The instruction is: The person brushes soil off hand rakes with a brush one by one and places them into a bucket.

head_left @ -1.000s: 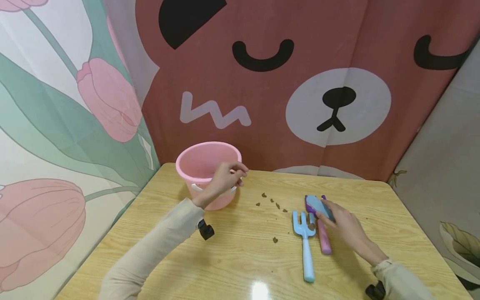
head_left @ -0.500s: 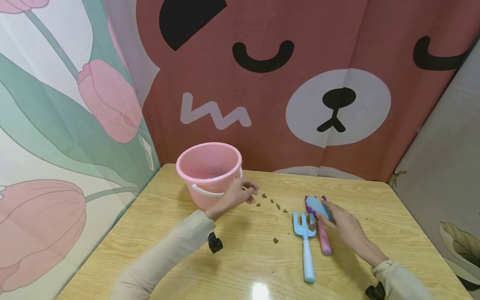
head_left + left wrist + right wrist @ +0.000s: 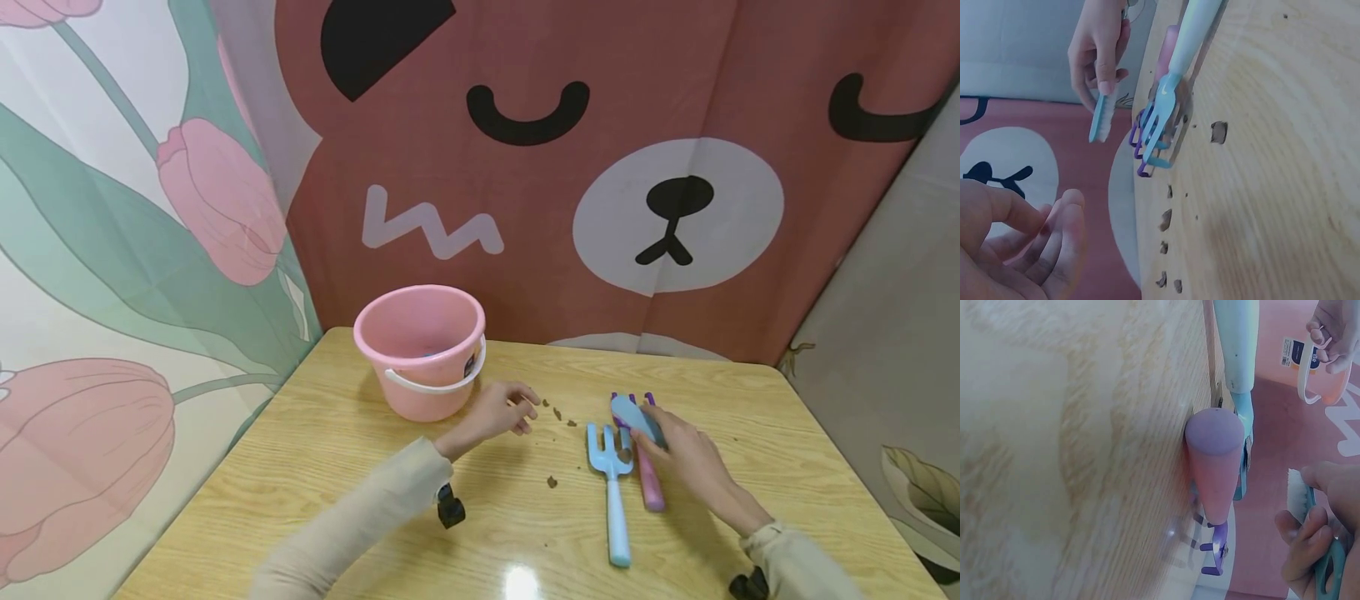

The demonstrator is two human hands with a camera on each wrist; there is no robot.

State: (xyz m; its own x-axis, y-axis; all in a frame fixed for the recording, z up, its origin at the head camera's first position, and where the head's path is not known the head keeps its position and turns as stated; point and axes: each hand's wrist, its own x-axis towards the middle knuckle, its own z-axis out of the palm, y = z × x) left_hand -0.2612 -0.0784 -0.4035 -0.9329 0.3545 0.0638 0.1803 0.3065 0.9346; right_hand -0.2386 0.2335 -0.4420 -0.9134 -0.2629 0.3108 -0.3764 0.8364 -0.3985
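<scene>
My right hand (image 3: 693, 454) grips a blue brush (image 3: 632, 412) above the garden forks. White bristles (image 3: 1297, 497) show on it in the right wrist view. Below lie a light blue hand fork (image 3: 615, 508) and, partly hidden by the brush and hand, a purple fork with a pink handle (image 3: 651, 479). My left hand (image 3: 498, 412) holds nothing, its fingers loosely bent, just right of the pink bucket (image 3: 420, 392). Close to its fingertips, several small brown clumps (image 3: 557, 413) lie in a row on the table.
The wooden table (image 3: 360, 517) ends at a curtain with a bear's face (image 3: 525, 208). One more brown clump (image 3: 552, 482) lies left of the blue fork, and another rests at its tines. The bucket's white handle (image 3: 435, 387) hangs down in front. Something blue shows inside the bucket.
My left hand has moved from the bucket's front rim to the right and down, over the brown clumps. The right hand with the brush has hardly moved.
</scene>
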